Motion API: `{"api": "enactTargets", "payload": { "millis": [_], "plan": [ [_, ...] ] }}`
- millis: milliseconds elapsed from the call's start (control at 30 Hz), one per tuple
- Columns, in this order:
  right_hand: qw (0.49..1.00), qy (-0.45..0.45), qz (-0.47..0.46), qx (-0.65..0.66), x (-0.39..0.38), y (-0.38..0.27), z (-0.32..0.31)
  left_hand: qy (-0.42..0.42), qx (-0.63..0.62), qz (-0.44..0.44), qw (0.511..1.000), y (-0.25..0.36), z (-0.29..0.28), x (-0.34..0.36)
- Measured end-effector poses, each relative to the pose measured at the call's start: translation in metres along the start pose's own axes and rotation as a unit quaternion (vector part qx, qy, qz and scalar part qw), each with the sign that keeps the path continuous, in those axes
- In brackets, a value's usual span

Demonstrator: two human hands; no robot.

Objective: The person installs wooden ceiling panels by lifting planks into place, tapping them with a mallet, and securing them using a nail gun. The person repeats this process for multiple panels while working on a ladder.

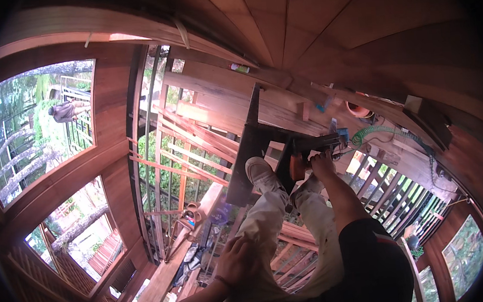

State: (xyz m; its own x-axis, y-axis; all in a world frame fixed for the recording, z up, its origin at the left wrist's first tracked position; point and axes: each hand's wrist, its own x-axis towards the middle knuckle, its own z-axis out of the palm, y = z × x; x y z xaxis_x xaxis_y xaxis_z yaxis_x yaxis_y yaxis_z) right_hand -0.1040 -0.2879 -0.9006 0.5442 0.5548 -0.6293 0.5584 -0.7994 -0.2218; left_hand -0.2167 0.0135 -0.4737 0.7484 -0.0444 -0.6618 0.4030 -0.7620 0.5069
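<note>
My right hand [321, 159] is closed around what looks like a nail gun [312, 143], with a black barrel and an orange part. The tool is beside my right foot, over a dark step [242, 171]; I cannot tell if it rests there. A green coiled air hose [373, 132] comes close to its blue end, but the joint is unclear. My left hand [236, 259] lies open on my left thigh, holding nothing, with a band on its wrist. My left shoe [262, 173] stands on the dark step.
Wooden planks [195, 137] and beams cross the open frame below me. A long board [172, 278] runs at lower left, near a brown tool pouch [191, 215]. Wood panelling [321, 14] curves overhead. Through the left window a person [67, 111] shows outside.
</note>
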Motion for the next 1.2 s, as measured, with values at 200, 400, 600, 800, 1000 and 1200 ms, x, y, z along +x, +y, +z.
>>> {"api": "enactTargets", "payload": {
  "millis": [200, 400, 600, 800, 1000, 1200],
  "plan": [
    [0.992, -0.081, -0.011, 0.101, -0.053, 0.0, -0.077, -0.011, 0.001, 0.022, 1.0, 0.006, -0.001, 0.003],
    [0.964, -0.062, 0.131, 0.221, -0.157, -0.018, -0.199, -0.088, 0.106, 0.015, 0.99, -0.029, 0.028, 0.018],
    [0.932, 0.071, 0.195, 0.297, -0.286, -0.034, -0.304, -0.046, 0.269, 0.121, 0.954, -0.014, 0.014, 0.027],
    [0.834, 0.228, 0.258, 0.432, -0.41, -0.045, -0.379, 0.128, -0.043, 0.223, 0.965, 0.159, -0.11, 0.017],
    [0.856, 0.29, 0.277, 0.327, -0.495, -0.054, -0.38, 0.369, -0.032, 0.53, 0.763, 0.39, -0.314, -0.041],
    [0.754, 0.403, 0.372, 0.36, -0.55, -0.065, -0.391, 0.536, 0.01, 0.7, 0.471, 0.588, -0.482, -0.135]
  ]
}}
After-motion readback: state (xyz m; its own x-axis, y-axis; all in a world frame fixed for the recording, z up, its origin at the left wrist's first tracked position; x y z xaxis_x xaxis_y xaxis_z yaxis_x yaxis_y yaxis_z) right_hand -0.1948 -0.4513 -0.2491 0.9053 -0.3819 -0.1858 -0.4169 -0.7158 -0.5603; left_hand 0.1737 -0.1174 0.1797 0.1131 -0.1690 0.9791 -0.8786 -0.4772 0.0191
